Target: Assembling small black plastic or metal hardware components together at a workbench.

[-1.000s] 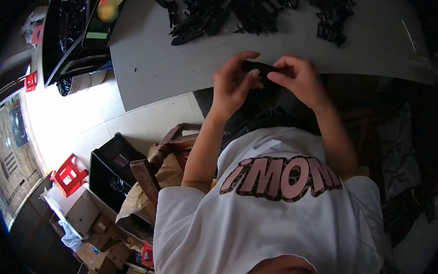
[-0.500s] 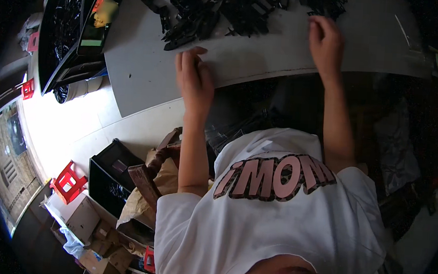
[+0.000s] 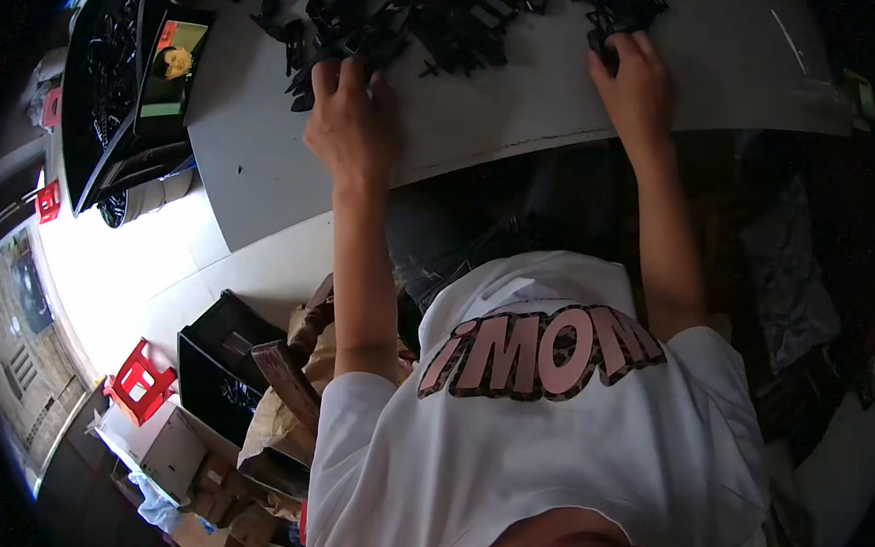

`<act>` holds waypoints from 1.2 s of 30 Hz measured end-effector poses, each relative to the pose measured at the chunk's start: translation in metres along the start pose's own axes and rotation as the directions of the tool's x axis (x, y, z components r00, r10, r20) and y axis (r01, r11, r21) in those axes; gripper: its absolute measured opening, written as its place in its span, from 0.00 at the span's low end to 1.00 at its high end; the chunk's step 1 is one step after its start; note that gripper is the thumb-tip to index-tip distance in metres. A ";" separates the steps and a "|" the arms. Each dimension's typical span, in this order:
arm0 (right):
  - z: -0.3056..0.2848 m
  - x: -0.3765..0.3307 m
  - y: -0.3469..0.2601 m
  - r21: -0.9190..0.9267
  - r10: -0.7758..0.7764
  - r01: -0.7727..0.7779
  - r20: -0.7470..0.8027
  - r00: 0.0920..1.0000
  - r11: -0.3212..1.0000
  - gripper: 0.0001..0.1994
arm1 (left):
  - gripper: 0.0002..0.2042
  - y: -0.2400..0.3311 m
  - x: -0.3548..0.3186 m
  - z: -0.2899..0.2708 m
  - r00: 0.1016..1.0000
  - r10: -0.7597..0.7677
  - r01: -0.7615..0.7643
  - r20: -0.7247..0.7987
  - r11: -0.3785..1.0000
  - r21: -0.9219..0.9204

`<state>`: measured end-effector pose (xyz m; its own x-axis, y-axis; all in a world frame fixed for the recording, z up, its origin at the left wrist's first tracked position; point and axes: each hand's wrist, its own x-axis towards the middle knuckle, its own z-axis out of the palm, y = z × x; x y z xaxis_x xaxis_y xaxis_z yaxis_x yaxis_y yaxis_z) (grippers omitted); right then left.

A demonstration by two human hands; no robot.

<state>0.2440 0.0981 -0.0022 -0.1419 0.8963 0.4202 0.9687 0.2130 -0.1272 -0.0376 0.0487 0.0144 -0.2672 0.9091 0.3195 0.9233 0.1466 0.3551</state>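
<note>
Black parts [image 3: 459, 32] by curled left hand [image 3: 351, 123] and curled right hand [image 3: 637, 93], either grip impossible to tell

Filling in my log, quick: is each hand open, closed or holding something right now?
Left hand: curled at black parts; holding one or not cannot be told.
Right hand: partly curled at the rightmost black pile; grip unclear.

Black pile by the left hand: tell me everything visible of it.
The black pile is a loose, jumbled heap of dark pieces, plastic by their look, some slim, some with openings. It lies spread on the grey table, near the picture's upper edge. The left hand reaches its near side; whether it grips a piece is hidden.
</note>
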 end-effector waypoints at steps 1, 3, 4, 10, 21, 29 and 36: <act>0.001 0.001 -0.001 -0.011 -0.018 0.018 -0.039 0.999 1.000 0.12 | 0.10 -0.001 0.000 0.000 1.000 0.006 -0.006 -0.010 1.000 0.002; -0.005 0.001 -0.005 0.020 -0.006 0.007 -0.051 0.999 1.000 0.11 | 0.10 -0.001 -0.003 0.000 0.998 0.019 -0.019 -0.055 1.000 -0.009; -0.009 -0.001 -0.008 0.047 0.012 -0.009 -0.063 0.998 0.999 0.11 | 0.10 -0.001 -0.005 -0.001 0.995 0.036 -0.038 -0.097 0.999 -0.023; -0.010 -0.011 -0.038 0.102 0.002 -0.023 0.199 0.980 0.994 0.06 | 0.07 0.007 -0.019 -0.010 0.997 -0.075 0.068 -0.003 0.918 -0.390; -0.013 -0.009 -0.034 0.464 -0.416 0.288 0.199 0.887 0.837 0.21 | 0.07 0.003 -0.047 0.002 0.987 0.009 0.114 0.163 0.674 -0.729; -0.023 -0.023 -0.047 0.540 -0.399 0.237 0.205 0.894 0.808 0.21 | 0.07 0.001 -0.047 0.006 0.990 0.031 0.085 0.138 0.653 -0.752; -0.018 -0.009 -0.049 0.449 -0.482 0.346 0.236 0.844 0.824 0.16 | 0.07 0.001 -0.048 0.004 0.979 0.028 0.134 0.202 0.656 -0.743</act>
<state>0.2017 0.0729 0.0165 -0.6350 0.7450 0.2040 0.6579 0.6601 -0.3626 -0.0225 0.0067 -0.0044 -0.1796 0.9730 0.1452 0.3649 -0.0712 0.9283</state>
